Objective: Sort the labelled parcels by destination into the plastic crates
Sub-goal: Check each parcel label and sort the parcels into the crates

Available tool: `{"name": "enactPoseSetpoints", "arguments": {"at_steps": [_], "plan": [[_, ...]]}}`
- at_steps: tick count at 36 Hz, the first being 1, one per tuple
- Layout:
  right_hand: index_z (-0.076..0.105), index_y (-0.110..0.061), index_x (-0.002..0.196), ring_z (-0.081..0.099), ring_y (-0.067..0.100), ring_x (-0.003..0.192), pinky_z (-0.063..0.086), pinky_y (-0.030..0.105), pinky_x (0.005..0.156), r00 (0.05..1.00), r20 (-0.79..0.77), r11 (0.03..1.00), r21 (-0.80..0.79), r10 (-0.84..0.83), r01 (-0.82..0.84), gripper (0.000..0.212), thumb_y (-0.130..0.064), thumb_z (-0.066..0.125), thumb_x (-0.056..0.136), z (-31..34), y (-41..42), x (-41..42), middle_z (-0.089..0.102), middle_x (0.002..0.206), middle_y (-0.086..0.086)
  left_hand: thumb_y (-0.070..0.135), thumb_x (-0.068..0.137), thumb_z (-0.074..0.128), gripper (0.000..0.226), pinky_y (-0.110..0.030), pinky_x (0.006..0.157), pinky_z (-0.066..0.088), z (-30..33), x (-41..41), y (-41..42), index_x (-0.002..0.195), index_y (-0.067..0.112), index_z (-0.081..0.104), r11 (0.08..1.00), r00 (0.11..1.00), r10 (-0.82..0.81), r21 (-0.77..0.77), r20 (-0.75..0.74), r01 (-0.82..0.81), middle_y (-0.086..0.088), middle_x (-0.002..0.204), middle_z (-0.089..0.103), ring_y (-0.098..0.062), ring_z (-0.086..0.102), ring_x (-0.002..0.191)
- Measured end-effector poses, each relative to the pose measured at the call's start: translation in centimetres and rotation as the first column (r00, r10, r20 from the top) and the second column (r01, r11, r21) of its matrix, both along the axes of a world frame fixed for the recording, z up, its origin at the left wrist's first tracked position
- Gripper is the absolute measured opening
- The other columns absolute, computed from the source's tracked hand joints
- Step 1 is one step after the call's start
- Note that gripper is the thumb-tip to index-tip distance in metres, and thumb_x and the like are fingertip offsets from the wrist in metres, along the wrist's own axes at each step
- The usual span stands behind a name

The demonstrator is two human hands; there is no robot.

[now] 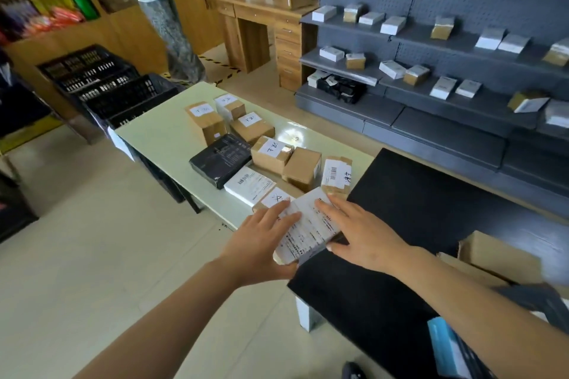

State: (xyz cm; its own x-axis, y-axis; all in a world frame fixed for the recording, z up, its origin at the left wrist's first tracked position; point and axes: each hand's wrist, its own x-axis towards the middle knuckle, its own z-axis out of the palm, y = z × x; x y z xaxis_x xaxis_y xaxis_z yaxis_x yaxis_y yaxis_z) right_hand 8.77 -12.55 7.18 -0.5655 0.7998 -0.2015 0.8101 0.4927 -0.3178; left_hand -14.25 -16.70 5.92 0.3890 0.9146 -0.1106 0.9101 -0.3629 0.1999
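Head view: both hands hold a white labelled parcel at the pale table's near end. Left hand cups its near-left corner; right hand lies flat-fingered on top, thumb at its edge. Black crates stand beyond.

1. bare left strip of the pale green table top gives free passage toward the black slatted plastic crates.
2. clustered brown cardboard parcels block the right side.

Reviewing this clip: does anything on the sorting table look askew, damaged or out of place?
Nothing looks damaged or spilled. The parcels sit loosely at differing angles on the pale table, and the black parcel stands out among brown and white ones. Both hands, left hand and right hand, hold a white labelled parcel tilted at the table's edge.
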Motion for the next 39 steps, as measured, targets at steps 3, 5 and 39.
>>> {"name": "enactPoseSetpoints", "arguments": {"at_steps": [3,5,39], "plan": [[0.002,-0.034,0.153,0.015,0.013,0.146,0.032,0.036,0.113,0.996,0.047,0.996,-0.042,-0.081,0.083,0.079,-0.039,0.055,0.095,-1.0,-1.2,0.8,0.006,0.160,-0.010,0.063,0.080,0.060,0.089,-0.039,0.118,0.020,-1.1,0.6,0.2,0.150,0.043,0.009,0.998,1.000,-0.014,-0.065,0.006,0.014,0.011,0.160,-0.002,-0.021,0.009,0.145],[0.005,-0.035,0.153,0.012,0.013,0.147,0.028,0.036,0.115,0.989,0.063,0.989,-0.064,-0.132,0.136,0.078,-0.040,0.056,0.095,-1.8,-1.8,1.8,0.009,0.161,-0.010,0.061,0.080,0.062,0.087,-0.040,0.117,0.021,-1.8,1.5,0.6,0.149,0.044,0.012,0.994,1.000,-0.028,-0.107,0.012,0.029,0.011,0.159,-0.002,-0.022,0.009,0.145],[0.009,-0.033,0.154,0.009,0.012,0.148,0.023,0.035,0.117,0.925,0.074,0.900,-0.211,-0.374,0.381,0.070,-0.045,0.049,0.097,-5.3,4.5,16.5,0.009,0.161,-0.008,0.078,0.083,0.040,0.085,-0.047,0.118,0.010,-11.9,13.3,10.5,0.152,0.045,0.001,0.900,0.974,-0.020,-0.429,-0.228,-0.081,-0.002,0.162,-0.010,-0.027,-0.002,0.149]]}}
